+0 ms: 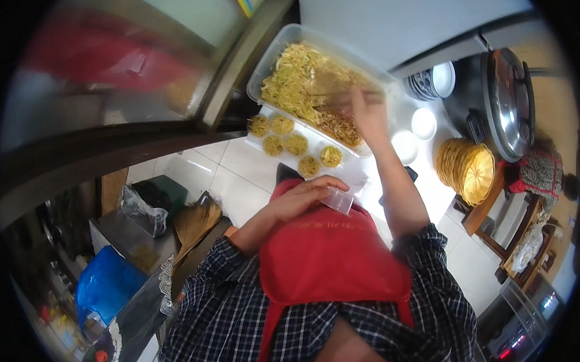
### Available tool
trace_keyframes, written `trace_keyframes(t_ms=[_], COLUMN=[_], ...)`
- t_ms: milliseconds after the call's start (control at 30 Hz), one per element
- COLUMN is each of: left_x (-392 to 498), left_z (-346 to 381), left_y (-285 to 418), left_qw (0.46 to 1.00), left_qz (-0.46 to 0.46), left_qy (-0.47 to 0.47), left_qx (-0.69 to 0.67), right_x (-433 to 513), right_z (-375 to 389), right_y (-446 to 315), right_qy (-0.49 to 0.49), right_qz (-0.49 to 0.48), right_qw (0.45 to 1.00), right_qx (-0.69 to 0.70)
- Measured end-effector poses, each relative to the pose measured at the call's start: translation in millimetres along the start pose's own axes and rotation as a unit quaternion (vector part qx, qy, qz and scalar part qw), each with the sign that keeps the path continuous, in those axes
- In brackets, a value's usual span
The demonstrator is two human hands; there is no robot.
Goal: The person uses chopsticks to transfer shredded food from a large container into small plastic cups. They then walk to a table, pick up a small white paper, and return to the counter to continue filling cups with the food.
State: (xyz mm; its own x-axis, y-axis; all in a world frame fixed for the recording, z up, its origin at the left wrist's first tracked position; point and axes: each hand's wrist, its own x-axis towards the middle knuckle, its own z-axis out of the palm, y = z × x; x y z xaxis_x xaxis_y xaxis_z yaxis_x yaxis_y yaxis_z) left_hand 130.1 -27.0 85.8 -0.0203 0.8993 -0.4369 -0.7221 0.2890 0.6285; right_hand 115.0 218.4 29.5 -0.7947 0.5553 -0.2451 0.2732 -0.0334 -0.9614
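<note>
My left hand (304, 196) holds a small clear plastic cup (338, 201) on its side in front of my red apron (331, 256). Blurred by motion, my right hand (365, 106) reaches into a large clear plastic tub (312, 127) of shredded yellow-green food (296, 80). Its fingers are around what look like blurred chopsticks (335, 99) above a browner, seasoned-looking part of the food (338, 126). Beside the tub's near side stand several small cups filled with the shredded food (296, 144), one (331, 156) a little apart from the rest.
On the white table (366, 178) to the right are white bowls (423, 123), a stack of patterned bowls (420, 84), stacked wicker baskets (464, 167) and a large dark cooker (488, 102). At the left are a straw broom (195, 225) and a blue plastic bag (106, 283).
</note>
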Motion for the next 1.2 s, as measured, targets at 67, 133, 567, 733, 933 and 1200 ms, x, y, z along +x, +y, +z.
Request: trace_keyframes(t_ms=[67, 133, 567, 733, 933, 1200], left_x=[-5.7, -6.1, -13.7, -19.9, -30.0, -34.3], left_z=[-6.8, -18.1, -44.2, -50.8, -69.3, -61.0], left_y=[4.1, 3.2, 17.0, 22.8, 8.8, 12.4], left_qw=[0.999, 0.999, 0.996, 0.977, 0.958, 0.918], left_qz=[0.021, 0.029, 0.046, 0.067, 0.081, 0.13], left_qy=[0.005, -0.021, 0.076, 0.199, 0.273, 0.372], left_qx=[0.028, 0.029, -0.004, -0.023, 0.036, -0.04], right_x=[8.5, 3.9, 38.2, 28.2, 27.5, 20.5], right_z=[4.1, 26.9, -27.8, -11.6, -41.2, 2.6], right_y=[-13.6, -19.0, -27.2, -16.1, -19.8, 42.6], right_qy=[0.005, -0.048, 0.082, -0.014, 0.088, 0.072], right_qz=[-0.003, 0.0, -0.135, -0.032, -0.031, 0.087], right_qw=[0.999, 0.998, 0.973, 0.995, 0.99, 0.989], right_qx=[-0.033, 0.034, -0.168, -0.088, -0.107, 0.099])
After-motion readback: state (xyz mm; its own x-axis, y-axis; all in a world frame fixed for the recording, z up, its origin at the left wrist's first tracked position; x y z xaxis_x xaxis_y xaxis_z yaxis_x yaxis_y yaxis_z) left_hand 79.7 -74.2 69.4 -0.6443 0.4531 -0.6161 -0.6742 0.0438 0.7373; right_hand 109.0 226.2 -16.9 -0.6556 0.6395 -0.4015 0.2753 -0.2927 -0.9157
